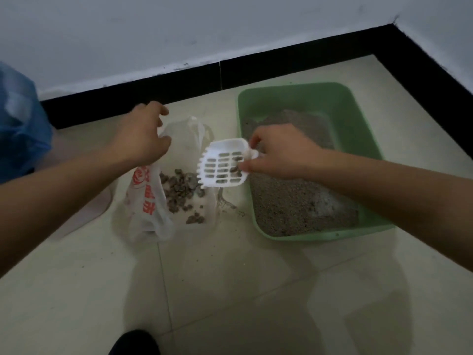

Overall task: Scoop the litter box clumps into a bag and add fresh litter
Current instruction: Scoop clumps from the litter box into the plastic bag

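A green litter box (358, 103) with grey litter (289, 201) sits on the floor at the right. A clear plastic bag with red print (143, 198) lies open to its left, with several grey clumps (179, 190) inside. My right hand (279, 152) grips the handle of a white slotted scoop (222, 162), held over the gap between box and bag. A few clumps rest in the scoop. My left hand (140, 134) pinches the bag's upper edge and holds it open.
A blue plastic bag (20, 124) stands at the far left by the wall. Black skirting (230, 73) runs along both walls into a corner behind the box. Spilled litter grains (227, 206) lie between bag and box. A dark shoe tip (133, 342) shows at the bottom.
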Demonstrator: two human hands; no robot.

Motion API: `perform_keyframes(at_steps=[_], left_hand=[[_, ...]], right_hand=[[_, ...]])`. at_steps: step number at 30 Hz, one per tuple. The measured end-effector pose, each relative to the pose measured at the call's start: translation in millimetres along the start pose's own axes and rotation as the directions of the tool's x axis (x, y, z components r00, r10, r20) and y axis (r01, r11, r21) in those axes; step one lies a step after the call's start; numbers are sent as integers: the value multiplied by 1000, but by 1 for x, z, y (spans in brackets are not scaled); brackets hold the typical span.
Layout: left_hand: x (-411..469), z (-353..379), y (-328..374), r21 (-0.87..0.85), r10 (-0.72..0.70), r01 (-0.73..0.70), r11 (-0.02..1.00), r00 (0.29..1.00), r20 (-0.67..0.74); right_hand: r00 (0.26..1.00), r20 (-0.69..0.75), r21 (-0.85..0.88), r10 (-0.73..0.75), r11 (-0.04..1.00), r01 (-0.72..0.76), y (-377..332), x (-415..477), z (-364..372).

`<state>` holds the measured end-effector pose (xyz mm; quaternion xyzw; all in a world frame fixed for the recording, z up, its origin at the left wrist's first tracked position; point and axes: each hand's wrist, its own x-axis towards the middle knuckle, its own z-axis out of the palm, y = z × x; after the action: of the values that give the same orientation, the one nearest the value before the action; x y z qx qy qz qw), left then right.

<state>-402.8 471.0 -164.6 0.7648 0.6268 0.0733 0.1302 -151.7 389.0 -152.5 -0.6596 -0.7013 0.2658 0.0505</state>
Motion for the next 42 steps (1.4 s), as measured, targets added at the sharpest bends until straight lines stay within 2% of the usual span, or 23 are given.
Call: perform_keyframes(at_steps=[2,4,7,9,11,15,19,21,22,24,26,28,30,32,34,36,39,42], left_hand=[[-1,-2,-1,-83,-31,30,996,1000,-4],[-2,-3,-1,-112,-34,32,993,999,-18],[-1,-4,-4,-148,-36,31,989,999,-34],[0,-5,-8,-164,-49,44,986,998,-28],[0,-5,-12,-184,-66,61,981,998,-18],[1,-1,-11,-187,-54,51,981,998,-12],[5,1,-4,-129,-25,22,991,999,-27],[1,4,1,-35,39,-42,999,996,-75],[-3,5,5,1,92,-93,996,989,-117],[-12,9,15,15,224,-226,974,951,-215],[-20,15,29,-4,340,-352,936,907,-248],[-27,27,45,-55,405,-421,905,895,-185],[-33,40,63,-133,393,-398,908,917,-60],[-37,54,78,-151,340,-323,934,934,112],[-39,67,89,-102,291,-274,956,918,268],[-40,79,95,-55,251,-248,967,901,355],[-39,88,97,-24,210,-216,976,906,367],[-34,90,97,-46,173,-168,985,907,384]], right_hand=[[994,-17,-255,-112,961,104,-35,12,13],[956,12,-503,-294,824,260,-62,17,26],[855,140,-660,-498,597,456,-77,22,37],[838,149,-696,-525,547,466,-73,25,37],[852,109,-702,-512,568,430,-66,27,35],[919,-32,-577,-394,758,305,-48,30,25],[988,-90,-197,-126,975,106,-22,17,1],[991,-125,-51,-39,998,33,1,6,-17],[988,-156,-29,-3,1000,-2,14,-1,-28],[972,-230,-84,52,994,-73,43,-14,-50],[961,-252,-199,111,966,-164,70,-27,-70],[972,-190,-355,140,913,-201,92,-37,-84],[990,-67,-557,123,819,-139,109,-45,-89],[994,37,-743,102,668,-41,119,-51,-87],[994,78,-870,75,492,32,126,-54,-83],[994,69,-931,84,364,34,128,-54,-78],[991,32,-970,132,242,0,128,-50,-67],[990,-3,-965,139,259,-39,129,-45,-51]])
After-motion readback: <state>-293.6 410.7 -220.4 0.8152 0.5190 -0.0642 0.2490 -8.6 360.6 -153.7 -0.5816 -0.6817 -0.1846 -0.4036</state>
